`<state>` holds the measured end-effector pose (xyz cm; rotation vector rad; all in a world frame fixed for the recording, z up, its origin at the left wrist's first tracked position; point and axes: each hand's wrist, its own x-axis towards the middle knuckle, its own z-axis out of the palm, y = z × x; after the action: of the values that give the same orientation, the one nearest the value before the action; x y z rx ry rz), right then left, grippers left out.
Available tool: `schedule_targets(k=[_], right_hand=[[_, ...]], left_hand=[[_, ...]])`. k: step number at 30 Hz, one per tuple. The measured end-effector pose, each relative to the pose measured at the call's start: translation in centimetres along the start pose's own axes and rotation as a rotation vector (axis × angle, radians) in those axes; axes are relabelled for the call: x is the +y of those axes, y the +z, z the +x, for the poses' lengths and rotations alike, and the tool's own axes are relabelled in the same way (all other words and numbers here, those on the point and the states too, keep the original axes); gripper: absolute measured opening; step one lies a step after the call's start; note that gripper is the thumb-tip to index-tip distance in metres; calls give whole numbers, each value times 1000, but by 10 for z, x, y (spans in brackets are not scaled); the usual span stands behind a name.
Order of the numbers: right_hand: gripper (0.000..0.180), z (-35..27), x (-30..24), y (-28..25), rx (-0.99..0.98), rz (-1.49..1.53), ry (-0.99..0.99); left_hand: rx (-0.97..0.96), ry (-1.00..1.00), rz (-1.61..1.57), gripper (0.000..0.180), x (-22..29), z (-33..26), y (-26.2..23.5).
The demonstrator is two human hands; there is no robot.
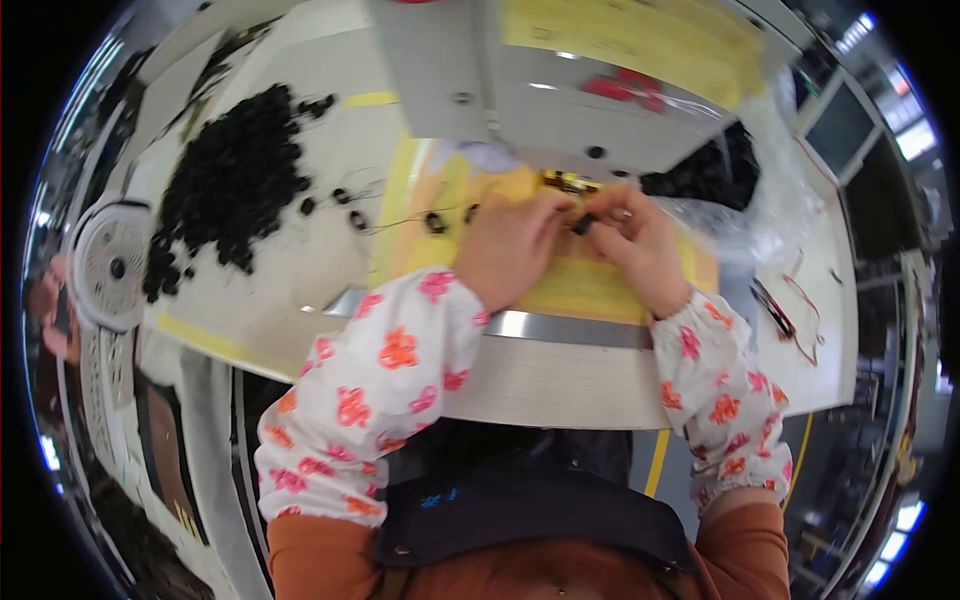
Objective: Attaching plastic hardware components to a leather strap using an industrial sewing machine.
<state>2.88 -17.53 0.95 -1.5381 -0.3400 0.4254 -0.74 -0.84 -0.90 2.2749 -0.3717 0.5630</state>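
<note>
My right hand (645, 250) pinches a small black piece (583, 225) between thumb and fingertips, beside the metal parts (570, 183) under the sewing machine (440, 75). Close on its left, my left hand (510, 245) has its fingers pressed together at the same spot; what they hold is hidden. Both hands are over the yellow-covered work plate (590, 290). To the left of my left hand, several small black pieces (435, 222) trail along on thin dark threads. The kind of these pieces is too small and blurred to tell.
A big heap of black pieces (235, 165) covers the table's left part. Behind my right hand lie more black items (715, 170) and clear plastic wrap (785, 225). Thread snips (775, 310) rest at the right. A white round fan (112, 265) stands beyond the left edge.
</note>
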Motion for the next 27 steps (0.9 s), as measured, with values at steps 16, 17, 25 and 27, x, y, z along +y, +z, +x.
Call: schedule_targets(k=[16, 17, 25, 27], right_hand=[[15, -8, 1, -5, -11, 101, -43], [15, -8, 0, -4, -18, 102, -44], [10, -3, 5, 2, 59, 74, -41], [9, -7, 3, -1, 113, -132, -37]], left_hand=[[-147, -149, -285, 17, 15, 3, -9], [-143, -153, -280, 17, 15, 3, -10], [-110, -164, -145, 14, 5, 4, -3], [-34, -49, -156, 16, 3, 1, 2]])
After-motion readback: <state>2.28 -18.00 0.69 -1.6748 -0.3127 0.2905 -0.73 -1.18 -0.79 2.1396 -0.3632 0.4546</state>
